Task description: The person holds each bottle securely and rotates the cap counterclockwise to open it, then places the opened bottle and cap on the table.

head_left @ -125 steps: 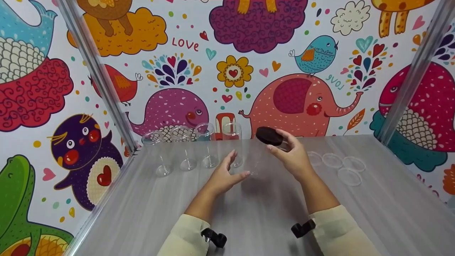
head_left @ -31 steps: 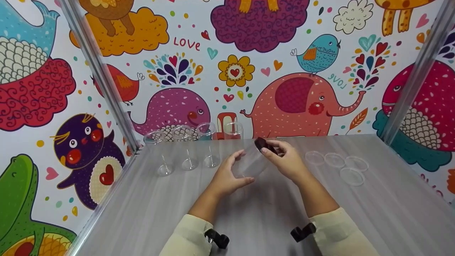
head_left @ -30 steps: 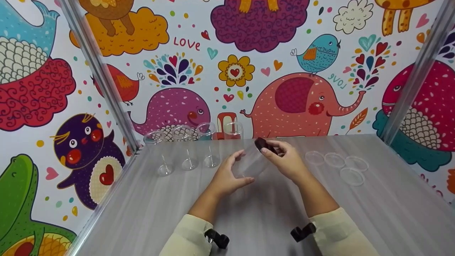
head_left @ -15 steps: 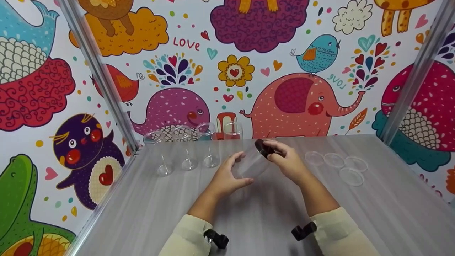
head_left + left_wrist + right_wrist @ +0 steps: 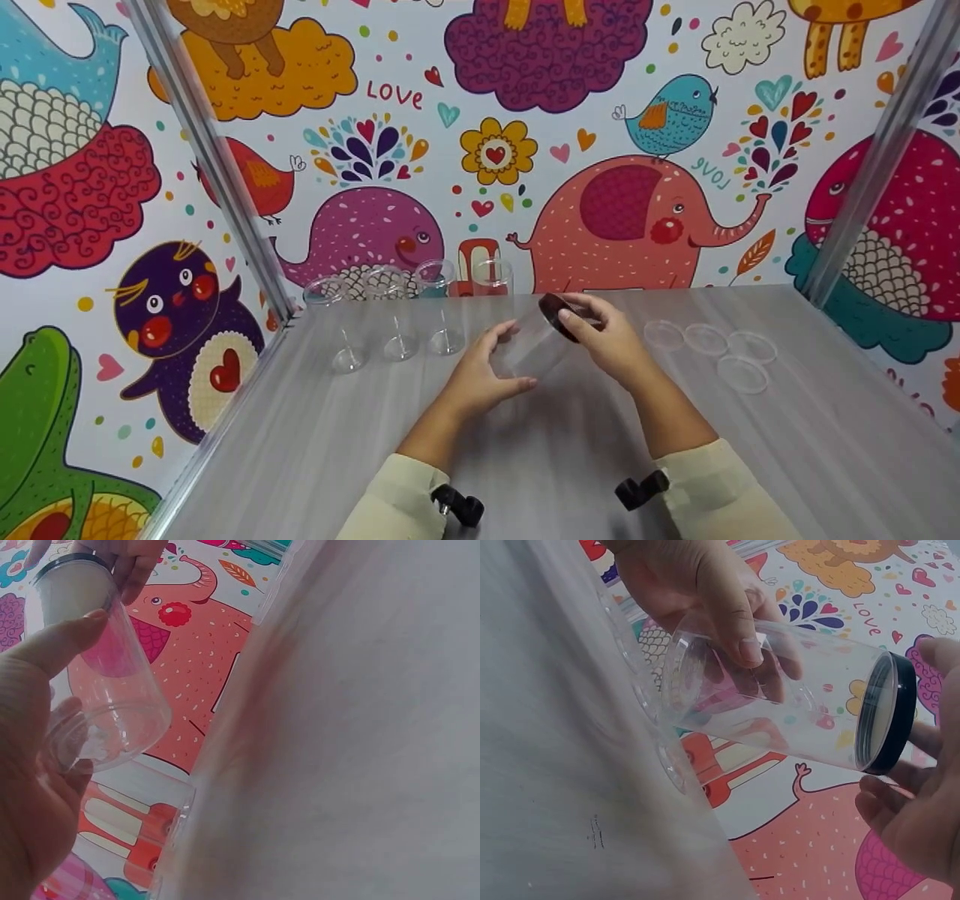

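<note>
A clear plastic jar [image 5: 527,346] is tilted in the air, its mouth up toward the right. My left hand [image 5: 480,379] grips it around the lower body, thumb on the near side. A dark screw lid [image 5: 556,316] sits on the mouth, and my right hand [image 5: 611,337] holds that lid by its edge with thumb and fingers. In the right wrist view the lid [image 5: 901,716] covers the jar's end, with the fingertips at its rim. The left wrist view shows the jar [image 5: 131,709] from its base, see-through, with no contents visible.
Several clear open jars stand in a row at the back left, one jar [image 5: 446,341] near the middle of it. Several clear flat discs [image 5: 705,339] lie on the grey table [image 5: 525,480] at right. A patterned wall [image 5: 420,45] and metal posts [image 5: 217,165] enclose the table.
Earlier the right hand held the lid apart, above and right of the jar. Now the lid is on the tilted jar's mouth. Over the last second the right fingers and thumb have shifted around the lid.
</note>
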A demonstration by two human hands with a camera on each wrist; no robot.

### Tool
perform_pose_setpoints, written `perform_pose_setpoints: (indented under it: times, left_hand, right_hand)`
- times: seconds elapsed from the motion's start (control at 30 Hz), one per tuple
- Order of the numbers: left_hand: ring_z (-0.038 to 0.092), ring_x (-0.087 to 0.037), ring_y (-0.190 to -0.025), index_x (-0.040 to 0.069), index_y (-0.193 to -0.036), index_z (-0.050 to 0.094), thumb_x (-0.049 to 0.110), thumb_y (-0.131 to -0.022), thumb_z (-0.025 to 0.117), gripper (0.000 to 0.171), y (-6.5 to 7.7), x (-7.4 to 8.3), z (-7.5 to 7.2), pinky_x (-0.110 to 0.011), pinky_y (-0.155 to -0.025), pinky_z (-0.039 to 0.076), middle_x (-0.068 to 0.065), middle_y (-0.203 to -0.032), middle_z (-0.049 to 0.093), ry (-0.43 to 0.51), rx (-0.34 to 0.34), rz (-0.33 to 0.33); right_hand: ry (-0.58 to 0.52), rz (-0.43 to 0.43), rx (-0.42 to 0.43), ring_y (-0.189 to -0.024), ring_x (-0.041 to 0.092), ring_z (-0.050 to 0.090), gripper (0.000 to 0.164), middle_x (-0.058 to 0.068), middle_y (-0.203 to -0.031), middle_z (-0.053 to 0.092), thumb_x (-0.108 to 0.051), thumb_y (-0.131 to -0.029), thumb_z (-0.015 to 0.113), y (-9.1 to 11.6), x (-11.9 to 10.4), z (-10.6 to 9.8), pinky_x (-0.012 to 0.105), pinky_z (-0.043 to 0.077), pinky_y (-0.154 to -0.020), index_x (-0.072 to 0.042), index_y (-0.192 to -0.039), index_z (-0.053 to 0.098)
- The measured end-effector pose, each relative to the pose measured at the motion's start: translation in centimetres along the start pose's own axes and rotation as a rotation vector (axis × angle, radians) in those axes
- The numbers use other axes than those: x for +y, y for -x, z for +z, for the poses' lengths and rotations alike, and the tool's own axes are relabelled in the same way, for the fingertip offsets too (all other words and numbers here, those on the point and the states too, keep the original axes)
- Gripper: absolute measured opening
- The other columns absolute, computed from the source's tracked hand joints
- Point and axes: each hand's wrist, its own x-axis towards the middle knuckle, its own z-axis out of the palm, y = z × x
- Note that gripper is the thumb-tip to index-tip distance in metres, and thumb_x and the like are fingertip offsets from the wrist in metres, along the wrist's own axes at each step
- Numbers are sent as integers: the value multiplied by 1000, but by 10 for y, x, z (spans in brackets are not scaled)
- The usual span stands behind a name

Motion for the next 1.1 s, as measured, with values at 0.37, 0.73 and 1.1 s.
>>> perform_pose_setpoints:
  times: [0.37,0.73,1.1]
  left_hand:
    - [48,-19,-153,43,-156,46,48,-75,96,95,1,2,2,-58,-126,42,11,-161,54,-4,-12,-18]
    - [47,-23,-155,35,-160,44,40,-77,95,97,1,5,1,-60,-125,42,8,-163,52,11,13,-51]
    - [48,-20,-154,39,-157,45,35,-79,95,93,1,4,2,-57,-125,43,10,-162,52,1,2,-33]
  right_hand:
    - [58,25,70,-104,27,63,50,14,-124,68,-46,-100,74,-1,1,0,24,58,-83,-16,-140,70]
    - [-36,-53,20,-140,33,61,40,12,-155,61,-23,-105,67,3,-8,-2,43,54,-116,-13,-144,68]
    - [-53,-61,-32,-156,35,44,45,9,-165,51,-12,-105,53,2,-9,-2,58,44,-124,-14,-148,65]
